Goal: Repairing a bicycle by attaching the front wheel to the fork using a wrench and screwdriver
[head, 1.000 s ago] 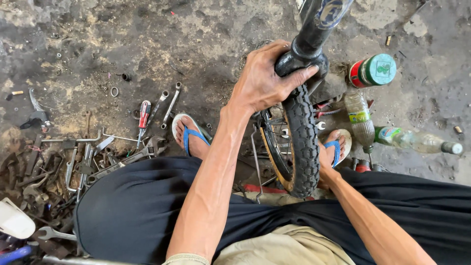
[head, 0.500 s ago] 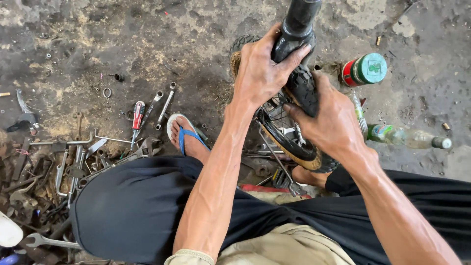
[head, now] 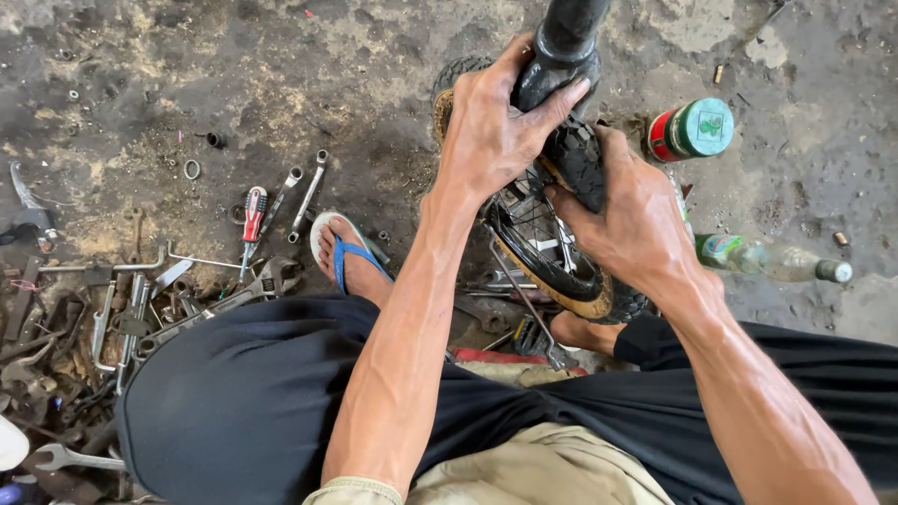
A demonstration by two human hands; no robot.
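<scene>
Left hand (head: 491, 131) wraps the black tube (head: 559, 51) above the wheel (head: 552, 234); right hand (head: 627, 210) clamps the tyre (head: 578, 159). Wheel stands between the knees, tools (head: 140, 299) scattered left on the floor (head: 234, 75).

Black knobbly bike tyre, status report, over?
Left hand gripping black tube. Right hand gripping black knobbly bike tyre. Nothing blocking.

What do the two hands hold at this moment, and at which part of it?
Left hand grips the black tube at its lower end, above the small wheel. Right hand grips the wheel's knobby tyre near the top.
</scene>
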